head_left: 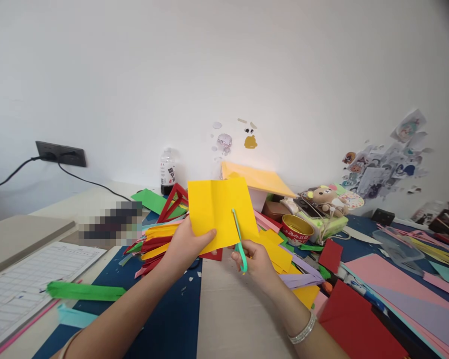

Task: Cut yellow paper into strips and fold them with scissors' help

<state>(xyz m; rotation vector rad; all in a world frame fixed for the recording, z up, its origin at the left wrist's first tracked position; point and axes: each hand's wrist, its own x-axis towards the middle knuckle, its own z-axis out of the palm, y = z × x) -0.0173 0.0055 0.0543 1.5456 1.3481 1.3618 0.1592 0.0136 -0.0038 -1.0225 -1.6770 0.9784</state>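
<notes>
A creased sheet of yellow paper [224, 212] is held up over the middle of the desk. My left hand [189, 242] grips its lower left corner, thumb in front and fingers behind. In my right hand [256, 262] is a pair of teal scissors [241, 249], its handle around the fingers. One scissor blade lies across the front of the paper, pointing up from the lower edge; the other blade is hidden. Below the paper is a grey board [224, 309].
Red and yellow paper strips [155, 247] lie left of the paper. More yellow pieces [277, 249], a red tin [297, 229], a plush bear [327, 194] and stacked coloured sheets [407, 289] are on the right. A bottle [167, 172] stands by the wall.
</notes>
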